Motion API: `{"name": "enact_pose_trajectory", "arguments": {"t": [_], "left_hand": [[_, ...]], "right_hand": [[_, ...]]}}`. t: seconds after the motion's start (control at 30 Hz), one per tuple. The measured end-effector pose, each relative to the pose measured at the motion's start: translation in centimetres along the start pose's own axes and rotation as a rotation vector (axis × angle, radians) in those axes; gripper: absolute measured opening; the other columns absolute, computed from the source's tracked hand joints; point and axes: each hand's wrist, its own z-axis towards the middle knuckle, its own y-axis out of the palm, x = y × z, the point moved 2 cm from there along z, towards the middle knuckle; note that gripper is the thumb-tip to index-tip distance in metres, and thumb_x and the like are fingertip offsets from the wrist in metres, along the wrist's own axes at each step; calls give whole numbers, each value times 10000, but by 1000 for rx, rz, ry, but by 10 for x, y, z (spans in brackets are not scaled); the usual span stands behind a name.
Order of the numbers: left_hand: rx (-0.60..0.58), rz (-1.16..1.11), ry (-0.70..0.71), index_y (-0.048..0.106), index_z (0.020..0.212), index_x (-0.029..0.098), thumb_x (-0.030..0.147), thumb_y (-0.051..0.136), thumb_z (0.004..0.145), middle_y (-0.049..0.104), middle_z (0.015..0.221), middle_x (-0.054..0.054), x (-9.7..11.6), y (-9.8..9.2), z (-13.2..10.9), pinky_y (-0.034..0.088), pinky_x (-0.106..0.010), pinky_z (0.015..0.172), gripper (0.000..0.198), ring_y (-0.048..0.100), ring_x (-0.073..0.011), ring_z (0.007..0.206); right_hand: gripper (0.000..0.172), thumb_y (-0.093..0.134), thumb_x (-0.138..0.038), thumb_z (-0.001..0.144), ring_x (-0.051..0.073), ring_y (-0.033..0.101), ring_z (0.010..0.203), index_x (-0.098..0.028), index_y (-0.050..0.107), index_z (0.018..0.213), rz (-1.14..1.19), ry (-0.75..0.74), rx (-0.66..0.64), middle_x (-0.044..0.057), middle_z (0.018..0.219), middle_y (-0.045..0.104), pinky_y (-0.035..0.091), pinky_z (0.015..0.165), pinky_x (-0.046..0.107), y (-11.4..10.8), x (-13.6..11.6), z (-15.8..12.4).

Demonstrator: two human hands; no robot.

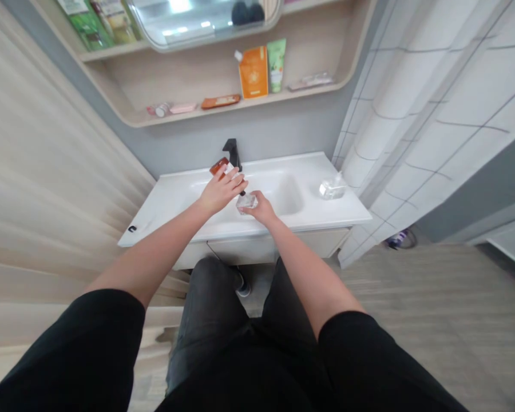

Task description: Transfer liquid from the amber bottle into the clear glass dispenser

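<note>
Over the white sink (292,191), my left hand (221,191) is closed around a reddish-brown bottle (218,166). The bottle is tilted, its dark neck pointing down to the right. Just below that neck, my right hand (261,209) grips a small clear container (246,202) from its right side. The neck is at the container's top; whether the two touch, or whether anything flows, I cannot make out. A black faucet (232,153) rises right behind the bottle.
A clear pump bottle (332,187) stands on the counter's right side. A small black item (132,229) lies at the left end. Above, a shelf (175,80) holds an orange pouch (254,73), a green tube (276,64) and an orange packet (220,102). A beige curtain (47,143) hangs left.
</note>
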Motion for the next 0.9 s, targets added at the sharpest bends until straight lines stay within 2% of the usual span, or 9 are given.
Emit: {"name": "enact_pose_trajectory", "arguments": {"t": [0.17, 0.47, 0.73, 0.9], "left_hand": [[24, -1, 57, 688, 1465, 319, 226, 622, 1078, 678, 1603, -122, 1, -5, 5, 233, -676, 1419, 403, 487, -321, 1653], [-57, 38, 134, 666, 1504, 293, 202, 531, 1099, 665, 1620, -131, 4, -12, 19, 237, -713, 1412, 437, 455, -321, 1675], [-17, 0, 57, 677, 1510, 301, 217, 538, 1095, 672, 1612, -132, 5, -12, 10, 234, -704, 1415, 446, 458, -325, 1671], [13, -27, 2, 669, 1530, 311, 207, 559, 1068, 666, 1621, -128, 3, -5, 1, 219, -712, 1413, 486, 468, -332, 1661]], "right_hand": [[801, 940, -636, 649, 277, 737, 987, -265, 550, 1241, 65, -11, -13, 39, 1088, 759, 612, 962, 457, 1, 0, 1], [817, 912, -718, 645, 272, 729, 999, -278, 496, 1193, 166, -32, -20, 31, 1082, 741, 604, 949, 456, 3, 2, 2], [833, 920, -697, 647, 262, 705, 966, -279, 500, 1233, 127, -32, -17, 27, 1073, 730, 602, 962, 478, 2, 4, 3], [786, 925, -662, 672, 273, 715, 985, -283, 519, 1228, 44, -43, -35, 35, 1080, 745, 615, 963, 478, 0, -1, 1]]}}
